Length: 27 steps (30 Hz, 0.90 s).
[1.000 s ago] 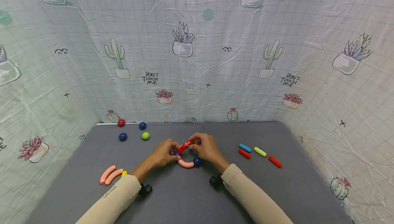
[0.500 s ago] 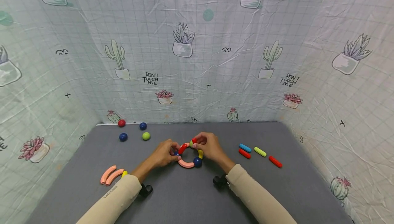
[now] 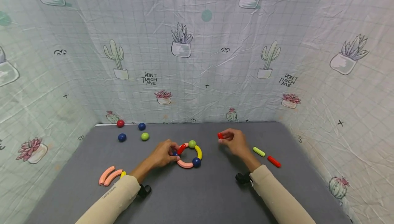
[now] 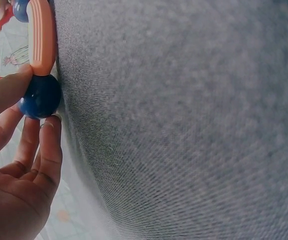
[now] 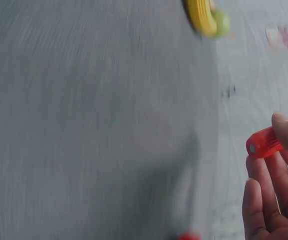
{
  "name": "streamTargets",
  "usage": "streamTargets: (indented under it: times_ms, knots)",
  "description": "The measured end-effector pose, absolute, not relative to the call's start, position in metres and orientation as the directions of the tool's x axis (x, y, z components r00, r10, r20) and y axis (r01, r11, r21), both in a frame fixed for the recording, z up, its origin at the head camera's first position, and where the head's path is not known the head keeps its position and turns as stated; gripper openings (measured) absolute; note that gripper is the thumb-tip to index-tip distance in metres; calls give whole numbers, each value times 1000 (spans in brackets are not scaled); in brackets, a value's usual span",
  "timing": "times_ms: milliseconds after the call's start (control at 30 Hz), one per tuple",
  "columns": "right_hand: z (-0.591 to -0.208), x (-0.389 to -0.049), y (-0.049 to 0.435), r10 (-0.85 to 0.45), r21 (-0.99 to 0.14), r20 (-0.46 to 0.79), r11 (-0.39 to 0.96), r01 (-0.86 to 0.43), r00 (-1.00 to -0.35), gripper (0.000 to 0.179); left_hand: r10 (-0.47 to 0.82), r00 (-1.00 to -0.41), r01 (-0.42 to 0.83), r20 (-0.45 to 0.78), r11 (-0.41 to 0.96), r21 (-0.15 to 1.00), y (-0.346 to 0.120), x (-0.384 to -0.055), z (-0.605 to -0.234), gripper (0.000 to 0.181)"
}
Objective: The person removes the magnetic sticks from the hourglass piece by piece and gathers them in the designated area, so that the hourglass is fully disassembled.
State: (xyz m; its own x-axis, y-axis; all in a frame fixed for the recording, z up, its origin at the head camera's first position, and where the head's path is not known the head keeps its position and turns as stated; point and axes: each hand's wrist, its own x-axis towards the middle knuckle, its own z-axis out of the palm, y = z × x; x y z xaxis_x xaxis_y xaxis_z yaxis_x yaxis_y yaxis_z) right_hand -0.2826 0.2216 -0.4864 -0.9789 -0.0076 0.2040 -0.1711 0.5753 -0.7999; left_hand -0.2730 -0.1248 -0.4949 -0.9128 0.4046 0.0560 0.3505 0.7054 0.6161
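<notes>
My left hand pinches a blue ball between thumb and fingers at the left of a ring on the grey table. The ring joins curved peach sticks, another blue ball, a curved yellow stick and a green ball. From the pinched ball a straight red stick slants upward. My right hand, raised to the right of the ring, holds a second short red stick between thumb and fingertips. A pale round disc shows on that stick's end.
On the right lie a yellow-green stick and a red stick. Back left are a red ball, a green ball and blue balls. Curved peach sticks and a yellow piece sit by the left sleeve.
My right hand has moved right, carrying the red stick away from the ring's green ball, which is now uncovered. It hides the blue stick and a red one. The left hand stays on its ball.
</notes>
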Motion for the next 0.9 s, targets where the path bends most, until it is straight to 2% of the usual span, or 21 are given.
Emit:
streamTargets:
  times_ms: [333,500,767,900]
  knots:
    - [-485,-284,294,68,-812,188,572,-117,-980,23,401,-914,348,56,707,616,-125,-273,-494,23]
    - [-490,-284,319,104,-778,160,625,-61,-982,22,396,-917,335,43,710,619,-125,-273,-495,23]
    - [-492,-280,341,160,-686,65,724,72,-985,23,407,-913,339,38,702,626,-125,-273,-494,22]
    - [-493,-278,343,158,-673,45,735,87,-986,23,413,-910,346,42,697,628,-126,-273,-495,22]
